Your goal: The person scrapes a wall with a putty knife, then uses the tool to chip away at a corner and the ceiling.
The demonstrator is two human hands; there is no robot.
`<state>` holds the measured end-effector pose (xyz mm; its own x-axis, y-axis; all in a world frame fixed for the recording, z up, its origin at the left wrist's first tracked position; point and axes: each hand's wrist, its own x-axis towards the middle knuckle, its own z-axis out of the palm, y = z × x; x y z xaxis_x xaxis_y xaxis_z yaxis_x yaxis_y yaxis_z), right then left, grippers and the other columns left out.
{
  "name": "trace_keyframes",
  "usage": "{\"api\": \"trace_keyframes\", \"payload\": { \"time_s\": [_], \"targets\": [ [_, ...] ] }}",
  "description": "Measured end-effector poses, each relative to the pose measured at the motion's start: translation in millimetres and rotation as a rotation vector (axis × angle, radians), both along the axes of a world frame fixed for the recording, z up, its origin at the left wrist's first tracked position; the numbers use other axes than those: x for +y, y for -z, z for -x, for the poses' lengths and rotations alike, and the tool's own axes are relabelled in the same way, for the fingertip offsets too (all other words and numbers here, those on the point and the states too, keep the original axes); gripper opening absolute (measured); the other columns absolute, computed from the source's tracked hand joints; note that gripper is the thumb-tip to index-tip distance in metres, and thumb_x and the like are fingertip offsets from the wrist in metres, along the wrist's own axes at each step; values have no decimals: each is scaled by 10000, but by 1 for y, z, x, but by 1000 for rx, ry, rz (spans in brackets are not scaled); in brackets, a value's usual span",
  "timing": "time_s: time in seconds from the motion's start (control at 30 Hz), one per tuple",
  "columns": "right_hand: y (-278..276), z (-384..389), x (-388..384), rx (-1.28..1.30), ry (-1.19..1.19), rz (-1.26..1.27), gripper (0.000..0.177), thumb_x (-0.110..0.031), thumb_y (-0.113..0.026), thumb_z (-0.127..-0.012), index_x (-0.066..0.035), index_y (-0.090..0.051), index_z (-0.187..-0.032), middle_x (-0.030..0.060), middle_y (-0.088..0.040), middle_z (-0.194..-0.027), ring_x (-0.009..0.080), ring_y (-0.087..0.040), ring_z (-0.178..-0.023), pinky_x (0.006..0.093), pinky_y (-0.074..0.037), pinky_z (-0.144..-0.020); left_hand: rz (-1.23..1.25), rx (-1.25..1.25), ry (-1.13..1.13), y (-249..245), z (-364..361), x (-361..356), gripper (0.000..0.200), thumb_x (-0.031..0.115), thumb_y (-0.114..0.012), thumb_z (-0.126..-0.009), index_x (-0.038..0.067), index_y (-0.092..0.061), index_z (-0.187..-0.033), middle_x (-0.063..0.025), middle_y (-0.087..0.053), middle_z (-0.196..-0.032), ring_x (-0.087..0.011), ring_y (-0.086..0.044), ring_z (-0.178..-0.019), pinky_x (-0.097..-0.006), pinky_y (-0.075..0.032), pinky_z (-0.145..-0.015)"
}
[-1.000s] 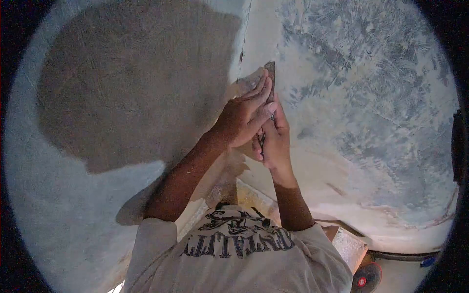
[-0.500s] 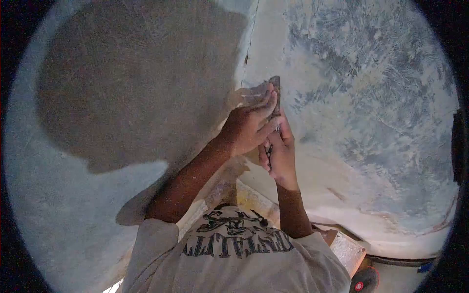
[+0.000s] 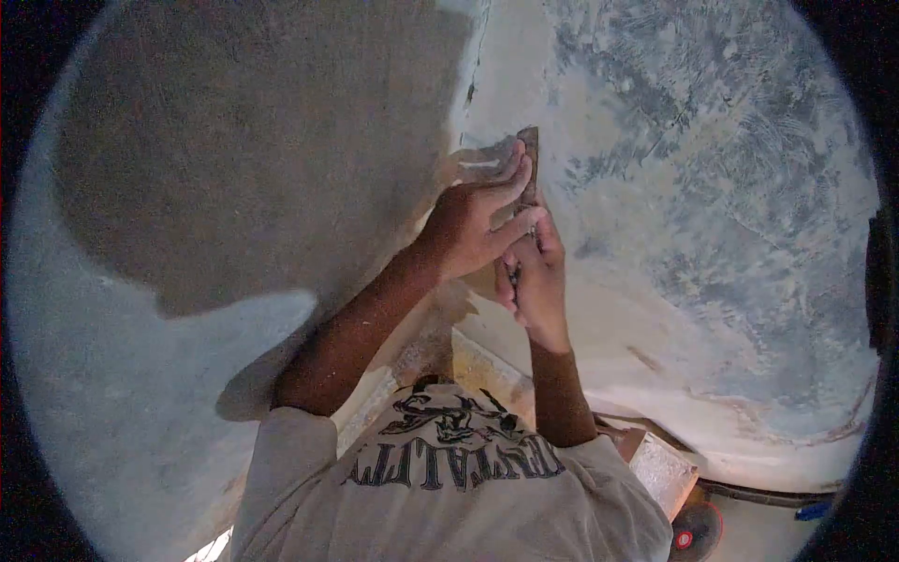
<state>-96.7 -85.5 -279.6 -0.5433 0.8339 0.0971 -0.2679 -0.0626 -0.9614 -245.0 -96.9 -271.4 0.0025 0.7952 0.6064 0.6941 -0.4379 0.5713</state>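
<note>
My right hand point(image 3: 540, 286) is wrapped round the handle of a plastering trowel point(image 3: 531, 161), whose dark blade shows nearly edge-on as a narrow strip. Just above it, my left hand point(image 3: 482, 217) presses its fingers along the blade, with its thumb reaching toward my right hand. The blade lies against a pale, smooth plaster band point(image 3: 515, 75) where two wall faces meet. Grey smears coat the left fingers. Most of the handle and the blade's left side are hidden by the hands.
Left of the corner is a grey wall point(image 3: 140, 403) under a large shadow of my head. Patchy white plaster covers the right wall point(image 3: 712, 178). A thin crack point(image 3: 473, 80) runs up the corner. Low right are a pale block point(image 3: 663, 468), a red-and-black disc point(image 3: 688, 539) and a blue object point(image 3: 813, 511).
The whole view has shifted slightly, so wall, hands and trowel sit a little higher. Both hands keep their hold, with little visible movement against the wall.
</note>
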Motion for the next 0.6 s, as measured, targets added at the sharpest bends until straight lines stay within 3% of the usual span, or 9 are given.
{"api": "trace_keyframes", "payload": {
  "time_s": [0.13,0.27,0.47,0.53,0.6],
  "targets": [
    [-18,-4,3,-134,-17,53,594,-122,-459,-996,-205,-294,-1560,-21,-452,-635,48,-393,-381,215,-316,-329,-50,25,-38,0,-2,1,630,269,-662,-923,-23,-435,-1433,-236,-394,-1503,-339,-438,-1364,-385,-412,-1097],
    [-7,0,-4,-45,19,25,630,-87,-481,-953,-190,-315,-1552,-18,-476,-651,49,-400,-386,213,-307,-322,-48,-61,-19,0,-4,0,624,277,-667,-918,-24,-453,-1422,-230,-410,-1495,-332,-442,-1363,-384,-416,-1094],
    [-17,-4,7,-80,-37,30,641,-52,-497,-917,-109,-316,-1529,-10,-484,-605,63,-391,-356,209,-297,-304,-184,105,-217,5,-5,9,627,312,-686,-892,-17,-501,-1392,-208,-434,-1488,-324,-494,-1325,-385,-447,-1060],
    [-19,3,2,-54,18,112,662,-34,-507,-907,-104,-304,-1533,-17,-480,-604,58,-386,-359,207,-293,-307,-146,43,-185,1,-6,8,617,311,-685,-888,-16,-513,-1383,-204,-443,-1483,-327,-531,-1289,-383,-459,-1044],
    [-13,1,-1,-55,47,6,680,-14,-509,-898,-109,-296,-1537,-11,-497,-624,55,-391,-363,207,-292,-310,-113,2,-152,3,-6,5,610,308,-684,-886,-15,-521,-1377,-201,-451,-1479,-329,-558,-1261,-380,-469,-1033]
  ]
}}
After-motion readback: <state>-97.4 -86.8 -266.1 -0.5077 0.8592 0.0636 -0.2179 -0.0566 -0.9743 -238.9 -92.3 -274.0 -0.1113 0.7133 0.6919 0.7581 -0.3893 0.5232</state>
